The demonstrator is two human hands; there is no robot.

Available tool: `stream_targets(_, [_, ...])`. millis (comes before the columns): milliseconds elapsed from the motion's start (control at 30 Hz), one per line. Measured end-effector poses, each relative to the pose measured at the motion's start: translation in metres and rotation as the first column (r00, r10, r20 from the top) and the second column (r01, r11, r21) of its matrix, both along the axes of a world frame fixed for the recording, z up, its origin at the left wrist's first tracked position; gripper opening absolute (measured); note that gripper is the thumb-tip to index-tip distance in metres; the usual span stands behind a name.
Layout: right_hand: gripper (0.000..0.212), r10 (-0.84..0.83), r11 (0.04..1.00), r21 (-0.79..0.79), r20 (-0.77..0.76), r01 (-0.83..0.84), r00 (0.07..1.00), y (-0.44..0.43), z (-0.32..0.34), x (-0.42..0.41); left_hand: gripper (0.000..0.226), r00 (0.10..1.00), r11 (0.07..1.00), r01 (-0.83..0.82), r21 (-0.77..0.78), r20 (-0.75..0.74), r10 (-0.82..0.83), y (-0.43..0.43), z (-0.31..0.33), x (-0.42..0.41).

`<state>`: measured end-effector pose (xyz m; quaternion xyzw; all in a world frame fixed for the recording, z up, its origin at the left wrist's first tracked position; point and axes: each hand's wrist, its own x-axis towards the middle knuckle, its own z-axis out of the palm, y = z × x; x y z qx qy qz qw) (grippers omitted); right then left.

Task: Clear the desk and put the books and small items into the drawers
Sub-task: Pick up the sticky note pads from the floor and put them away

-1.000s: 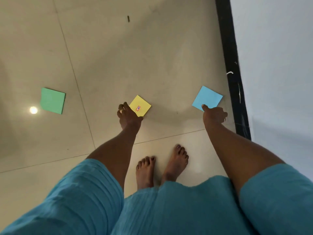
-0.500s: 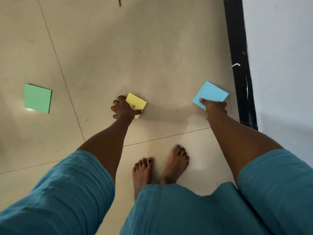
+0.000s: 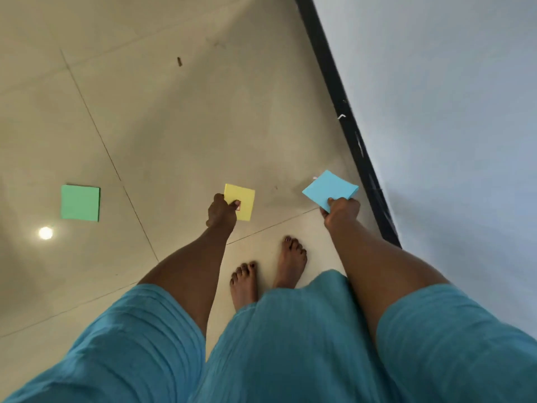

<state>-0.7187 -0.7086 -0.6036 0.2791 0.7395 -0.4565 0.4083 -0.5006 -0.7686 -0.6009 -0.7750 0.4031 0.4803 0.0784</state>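
My left hand (image 3: 221, 212) pinches a yellow sticky-note pad (image 3: 241, 201) by its near corner, lifted off the floor. My right hand (image 3: 340, 212) grips a blue sticky-note pad (image 3: 329, 188) by its near edge, also raised, close to the black skirting. A green sticky-note pad (image 3: 80, 202) lies flat on the tiled floor, far to the left of both hands. No desk or drawers are in view.
Beige floor tiles (image 3: 174, 126) spread ahead. A black skirting strip (image 3: 348, 132) runs diagonally along a pale wall (image 3: 450, 112) on the right. My bare feet (image 3: 267, 269) stand below the hands. A lamp reflection (image 3: 45, 233) shines near the green pad. A small dark speck (image 3: 179, 61) lies farther off.
Both hands closed on their pads and lifted them off the floor. The view rose and tilted, so the wall and skirting now run diagonally.
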Motion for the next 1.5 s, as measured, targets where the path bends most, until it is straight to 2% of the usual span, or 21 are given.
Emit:
stream_targets(300, [0.043, -0.214, 0.976, 0.028, -0.049, 0.215, 0.976, 0.104, 0.133, 0.033, 0.036, 0.971, 0.978, 0.207, -0.001, -0.122, -0.205, 0.069, 0.137, -0.034])
stream_targets(467, [0.041, -0.234, 0.971, 0.027, -0.05, 0.236, 0.971, 0.166, 0.204, 0.055, 0.034, 0.931, 0.948, 0.316, -0.03, -0.184, -0.316, 0.128, 0.207, -0.045])
stream_targets(600, [0.043, -0.31, 0.951, -0.011, -0.087, 0.31, 0.947, 0.216, 0.261, 0.078, 0.031, 0.869, 0.887, 0.46, -0.049, -0.184, -0.46, 0.181, 0.238, -0.033])
stream_targets(700, [0.041, -0.36, 0.933, -0.044, -0.118, 0.358, 0.925, 0.257, 0.305, 0.101, 0.031, 0.796, 0.804, 0.583, -0.114, -0.117, -0.594, 0.217, 0.267, -0.023])
stream_targets(900, [0.036, -0.371, 0.928, -0.097, -0.215, 0.359, 0.903, 0.36, 0.404, 0.166, 0.035, 0.75, 0.805, 0.566, -0.179, -0.294, -0.592, 0.304, 0.384, 0.002])
stream_targets(967, [0.035, -0.45, 0.893, -0.155, -0.256, 0.423, 0.856, 0.401, 0.448, 0.183, 0.036, 0.702, 0.773, 0.597, -0.212, -0.328, -0.632, 0.333, 0.424, 0.007])
stream_targets(1067, [0.037, -0.496, 0.868, -0.162, -0.346, 0.47, 0.796, 0.457, 0.509, 0.203, 0.035, 0.613, 0.704, 0.645, -0.298, -0.349, -0.709, 0.372, 0.483, 0.004])
stream_targets(1233, [0.036, -0.564, 0.798, -0.133, -0.509, 0.588, 0.65, 0.543, 0.603, 0.217, 0.031, 0.383, 0.562, 0.693, -0.451, -0.43, -0.818, 0.452, 0.583, -0.02])
stream_targets(1367, [0.038, -0.649, 0.69, -0.201, -0.597, 0.695, 0.472, 0.612, 0.665, 0.219, 0.033, 0.19, 0.436, 0.698, -0.568, -0.44, -0.878, 0.526, 0.654, -0.046])
stream_targets(1500, [0.035, -0.731, 0.551, -0.296, -0.623, 0.78, 0.28, 0.679, 0.717, 0.222, 0.032, -0.014, 0.338, 0.704, -0.624, -0.488, -0.873, 0.602, 0.706, -0.072])
